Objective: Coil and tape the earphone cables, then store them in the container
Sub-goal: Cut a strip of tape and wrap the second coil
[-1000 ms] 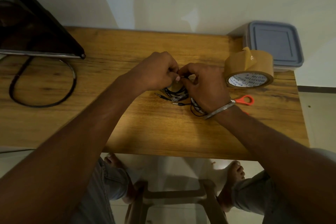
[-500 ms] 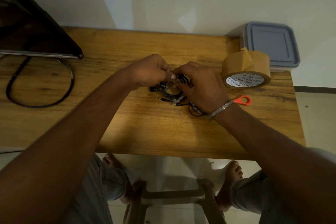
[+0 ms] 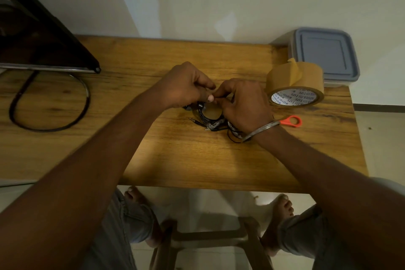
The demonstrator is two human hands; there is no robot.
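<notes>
Both hands meet over the middle of the wooden table (image 3: 153, 155). My left hand (image 3: 186, 87) and my right hand (image 3: 243, 103) pinch a coiled black earphone cable (image 3: 200, 114) with a brown piece of tape (image 3: 212, 112) hanging from it. More black earphone cables (image 3: 232, 132) lie on the table under my right wrist, with their jack plugs showing. A roll of brown packing tape (image 3: 294, 83) stands to the right, a loose flap sticking up. Behind it, at the back right corner, sits the grey lidded container (image 3: 324, 55).
Orange-handled scissors (image 3: 291, 121) lie right of my right wrist, mostly hidden. A dark monitor (image 3: 32, 39) stands at the back left, with a thick black cable loop (image 3: 50, 103) on the table. A stool and my feet show below the table's front edge.
The hands have lowered slightly toward the table with the coil. The brown tape piece under the fingers is now plainly visible.
</notes>
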